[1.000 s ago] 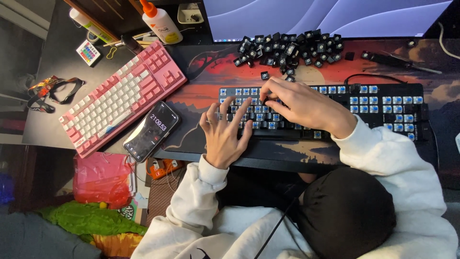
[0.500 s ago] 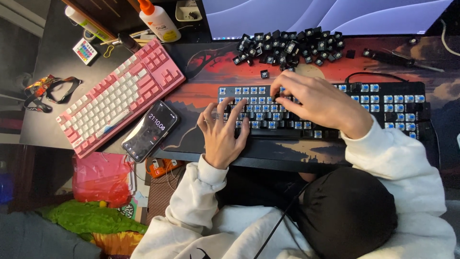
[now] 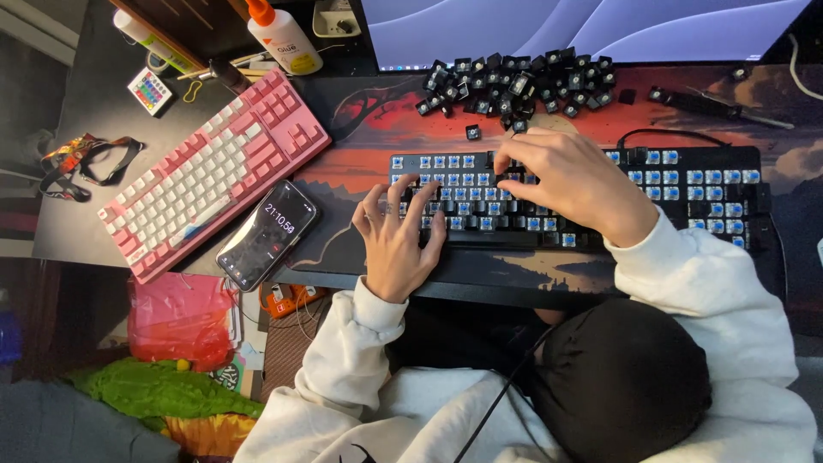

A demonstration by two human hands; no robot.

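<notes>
From the head view, the right hand (image 3: 570, 184) has slid a little leftward since the earlier frame, its bent fingers now pressed together on the upper rows of the black keyboard (image 3: 720, 184), though whether they pinch anything I cannot tell, while the left hand (image 3: 399, 236) stays flat with fingers spread on the left rows. The keyboard, mid-frame on a red printed desk mat (image 3: 360, 129), shows bare square blue switches, with the glossy black keycaps (image 3: 514, 81) heaped above it. At upper left lie a pink-and-white keyboard (image 3: 210, 171) and a smooth dark phone (image 3: 267, 233).
</notes>
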